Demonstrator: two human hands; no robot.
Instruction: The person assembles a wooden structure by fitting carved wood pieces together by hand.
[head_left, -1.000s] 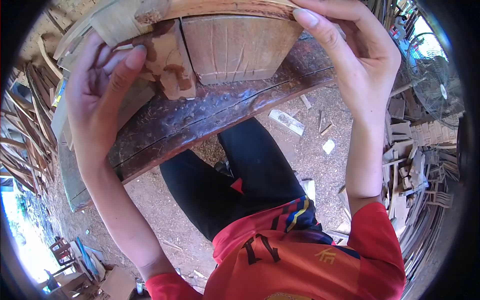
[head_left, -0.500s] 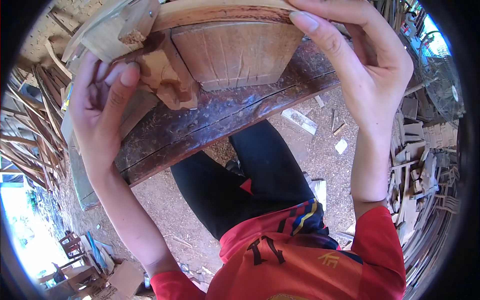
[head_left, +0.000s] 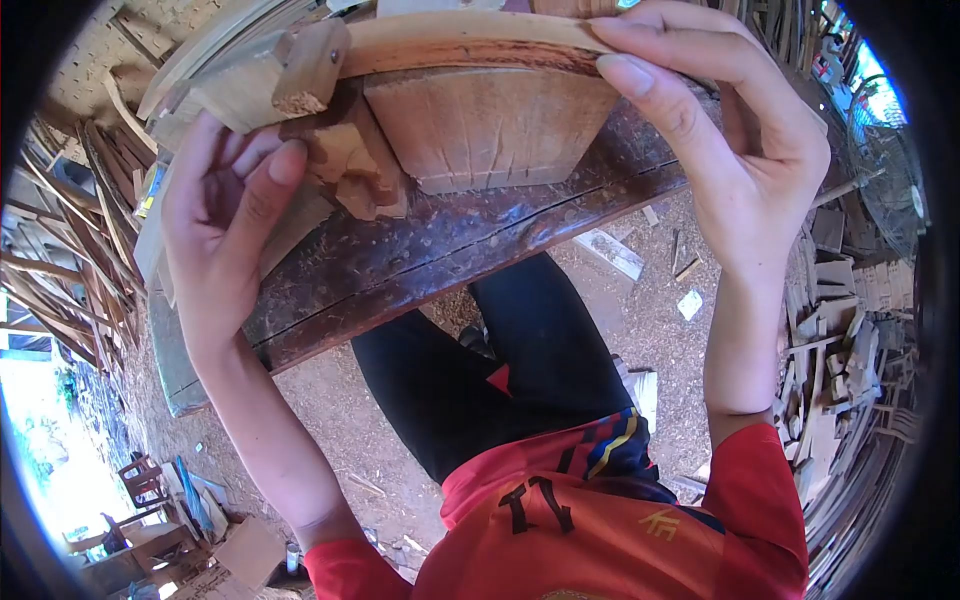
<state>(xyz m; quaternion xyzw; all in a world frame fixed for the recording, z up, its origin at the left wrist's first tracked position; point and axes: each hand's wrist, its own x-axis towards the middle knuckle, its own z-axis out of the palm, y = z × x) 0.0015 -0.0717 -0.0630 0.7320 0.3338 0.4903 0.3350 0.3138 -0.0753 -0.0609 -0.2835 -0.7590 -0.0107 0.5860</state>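
Note:
My right hand (head_left: pixel 745 140) pinches the right end of a curved wooden strip (head_left: pixel 470 50) between thumb and fingers. The strip has a dark, scorched-looking edge. At its left end sits a pale wooden block (head_left: pixel 245 85) with a smaller screwed piece (head_left: pixel 312 70). Curled fingers of my left hand (head_left: pixel 230 225) are against the underside of that block, thumb in front; their hold is partly hidden. Beside the thumb is a notched yellowish block (head_left: pixel 350 165). Below the strip, a broad wooden board (head_left: pixel 490 130) slants on the dark bench (head_left: pixel 450 235).
Wood scraps (head_left: pixel 845 360) are heaped at the right, near a fan (head_left: pixel 880 160). Long curved offcuts (head_left: pixel 75 230) lean at the left. An offcut (head_left: pixel 610 252) lies on the dusty floor. My legs (head_left: pixel 540 340) are at the bench edge.
Bench, wood pieces and hands all appear slightly lower and further right as the view shifts. Both hands keep nearly the same grip.

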